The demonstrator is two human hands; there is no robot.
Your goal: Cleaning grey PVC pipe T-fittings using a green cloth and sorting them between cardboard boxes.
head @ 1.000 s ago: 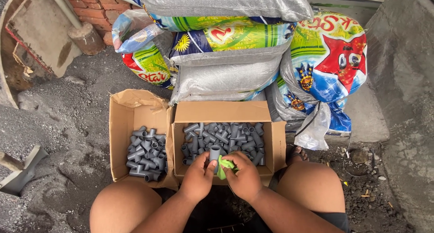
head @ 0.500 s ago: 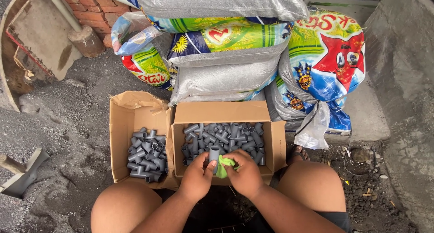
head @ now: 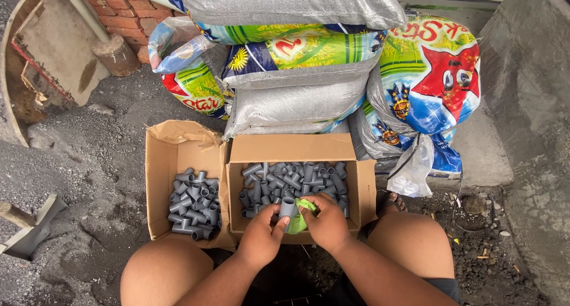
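Note:
My left hand grips a short grey plastic pipe fitting upright over the near edge of the right cardboard box. My right hand presses a green cloth against that fitting. The right box holds several loose grey pipe fittings. A second open cardboard box to its left holds another pile of grey fittings. My bare knees flank both hands at the bottom of the view.
Stacked woven sacks, grey and brightly printed, rise behind the boxes. A brick wall and a wooden-handled tool stand at back left. Dark gravelly ground surrounds everything; a concrete wall is on the right.
Both hands stay over the box's near edge with the fitting and the green cloth; the fingers shift slightly around the fitting. Nothing else has moved.

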